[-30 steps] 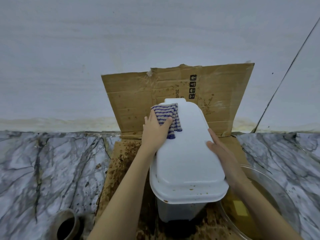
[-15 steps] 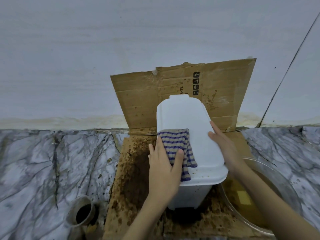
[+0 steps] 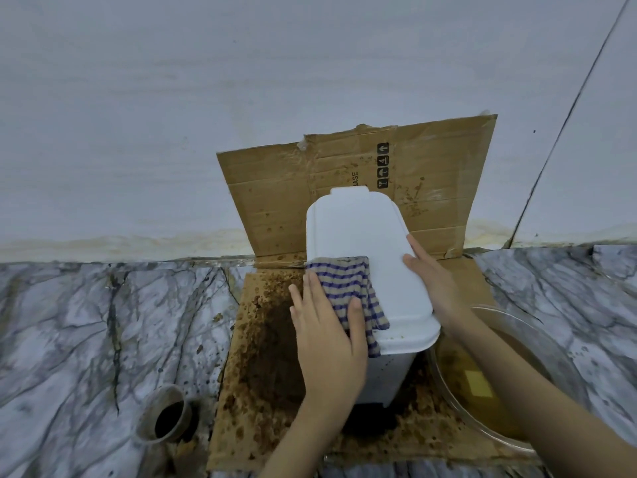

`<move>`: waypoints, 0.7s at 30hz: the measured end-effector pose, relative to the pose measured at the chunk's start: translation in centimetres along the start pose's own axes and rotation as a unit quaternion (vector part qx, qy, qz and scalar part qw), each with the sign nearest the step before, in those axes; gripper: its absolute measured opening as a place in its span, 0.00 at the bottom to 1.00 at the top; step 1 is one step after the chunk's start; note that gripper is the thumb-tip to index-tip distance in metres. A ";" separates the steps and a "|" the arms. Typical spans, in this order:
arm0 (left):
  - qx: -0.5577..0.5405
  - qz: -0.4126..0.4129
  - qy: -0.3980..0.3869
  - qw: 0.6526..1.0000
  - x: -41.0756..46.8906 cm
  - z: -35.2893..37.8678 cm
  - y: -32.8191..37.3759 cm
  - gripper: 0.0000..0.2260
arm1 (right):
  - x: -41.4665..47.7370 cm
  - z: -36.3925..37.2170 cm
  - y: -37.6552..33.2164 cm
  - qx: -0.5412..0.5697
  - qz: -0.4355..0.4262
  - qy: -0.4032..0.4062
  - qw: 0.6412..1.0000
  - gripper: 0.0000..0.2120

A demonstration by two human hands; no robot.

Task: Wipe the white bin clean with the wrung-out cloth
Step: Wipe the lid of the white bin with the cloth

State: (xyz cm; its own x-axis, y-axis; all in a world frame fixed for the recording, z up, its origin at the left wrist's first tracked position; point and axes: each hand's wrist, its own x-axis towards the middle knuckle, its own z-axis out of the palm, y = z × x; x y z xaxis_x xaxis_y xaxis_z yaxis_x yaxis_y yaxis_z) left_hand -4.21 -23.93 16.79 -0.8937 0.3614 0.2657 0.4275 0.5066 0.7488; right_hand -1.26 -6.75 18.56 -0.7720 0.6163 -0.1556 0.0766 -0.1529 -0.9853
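Note:
A white bin point(image 3: 358, 232) with its lid on stands on stained cardboard point(image 3: 265, 357) in the middle of the view. A blue-and-beige striped cloth point(image 3: 344, 281) lies over the lid's near left part and hangs over its edge. My left hand point(image 3: 327, 332) presses flat on the cloth with straight fingers, thumb on the fabric. My right hand point(image 3: 431, 274) rests flat against the lid's right edge, fingers straight, steadying the bin.
A large glass bowl point(image 3: 558, 353) of brownish water with a yellow sponge sits at the right, under my right forearm. A small dirty cup point(image 3: 165, 415) stands at the lower left on the marble counter point(image 3: 103, 322). An upright cardboard flap point(image 3: 275, 188) leans on the wall behind.
My left hand has slid the cloth from the lid's far left corner toward me to its near left edge. My right hand has stayed on the lid's right side.

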 end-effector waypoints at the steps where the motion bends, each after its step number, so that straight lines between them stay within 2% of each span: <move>1: 0.029 0.022 0.007 0.999 -0.3 0.3 0.0 0.38 | 0.0 0.0 0.0 -0.001 -0.003 -0.002 1.000 0.21; 4: 0.136 0.093 0.007 0.986 -0.5 1.0 0.9 0.32 | -0.1 0.0 0.0 0.000 -0.013 -0.005 1.000 0.21; 8: 0.201 0.164 -0.042 0.965 -0.1 1.6 2.0 0.29 | 0.4 -0.2 0.2 -0.043 -0.033 -0.006 0.999 0.21; 14: 0.233 0.189 -0.100 0.949 1.1 1.3 2.3 0.31 | 0.5 -0.2 0.2 -0.068 -0.047 0.002 0.997 0.20; 18: 0.240 0.191 -0.125 0.943 3.5 0.8 3.4 0.36 | 0.5 -0.3 0.3 -0.053 -0.032 -0.004 0.998 0.20; 21: 0.238 0.175 -0.210 0.932 6.2 1.0 3.9 0.29 | 0.4 -0.3 0.3 -0.047 -0.029 -0.019 0.998 0.20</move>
State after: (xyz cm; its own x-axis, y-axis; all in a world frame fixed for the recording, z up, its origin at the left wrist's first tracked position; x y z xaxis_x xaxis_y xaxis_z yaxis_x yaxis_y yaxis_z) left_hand -7.95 -18.91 20.76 -0.5987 0.7936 0.1083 0.7844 0.5535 0.2800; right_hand -1.39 -6.31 18.17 -0.7995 0.5927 -0.0975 0.0891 -0.0435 -0.9951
